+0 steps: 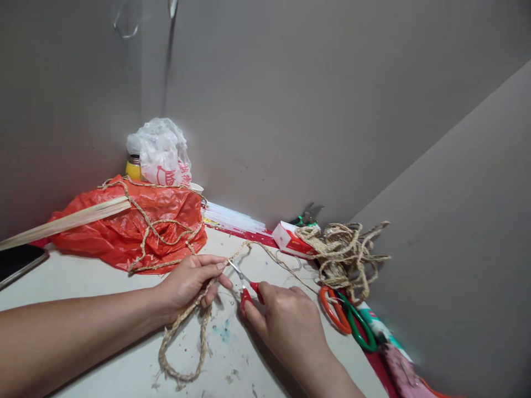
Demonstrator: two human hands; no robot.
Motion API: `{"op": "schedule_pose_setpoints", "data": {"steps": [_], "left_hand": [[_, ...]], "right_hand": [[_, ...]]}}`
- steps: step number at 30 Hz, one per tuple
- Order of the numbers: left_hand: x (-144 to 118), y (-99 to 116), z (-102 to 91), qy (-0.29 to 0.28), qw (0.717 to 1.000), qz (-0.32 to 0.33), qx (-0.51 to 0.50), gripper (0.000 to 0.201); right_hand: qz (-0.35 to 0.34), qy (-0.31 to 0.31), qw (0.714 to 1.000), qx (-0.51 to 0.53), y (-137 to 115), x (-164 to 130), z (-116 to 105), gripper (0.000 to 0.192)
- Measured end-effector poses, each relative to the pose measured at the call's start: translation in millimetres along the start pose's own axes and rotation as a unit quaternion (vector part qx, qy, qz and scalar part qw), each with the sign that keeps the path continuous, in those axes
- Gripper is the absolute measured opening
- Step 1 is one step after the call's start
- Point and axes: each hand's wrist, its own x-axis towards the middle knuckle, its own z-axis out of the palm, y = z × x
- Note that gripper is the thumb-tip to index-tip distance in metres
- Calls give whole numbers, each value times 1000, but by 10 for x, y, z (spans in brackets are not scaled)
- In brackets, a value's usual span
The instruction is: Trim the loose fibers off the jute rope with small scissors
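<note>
red plastic bag | white bag behind it | yellow jar | red-white box

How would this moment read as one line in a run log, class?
left hand: pinching braided cord | right hand: holding red-handled scissors, tips at the cord | beyond: red plastic bag, tangled rope pile

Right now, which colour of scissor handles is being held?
The red handles, gripped by the right hand; the orange handle and green handle lie unheld beside the rope pile.
</note>
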Motion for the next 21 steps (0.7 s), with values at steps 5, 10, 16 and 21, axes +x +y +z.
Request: {"op": "schedule_pose_setpoints", "data": {"steps": [5, 10, 16, 21], "left_hand": [[4, -11, -6, 1, 1000, 5, 3, 30], [4, -22, -16, -3, 1000, 9, 22, 34], [-19, -19, 2, -3, 998, 20, 51, 35], [-22, -47, -3, -9, 998, 12, 64, 37]], "right_hand": [[-5, -4, 1000, 0, 16, -5, 19, 23], [-6, -16, 1000, 8, 4, -15, 14, 23], [12, -48, 998, 25, 2, -1, 30, 24], [43, -76, 994, 59, -4, 10, 52, 24]]}}
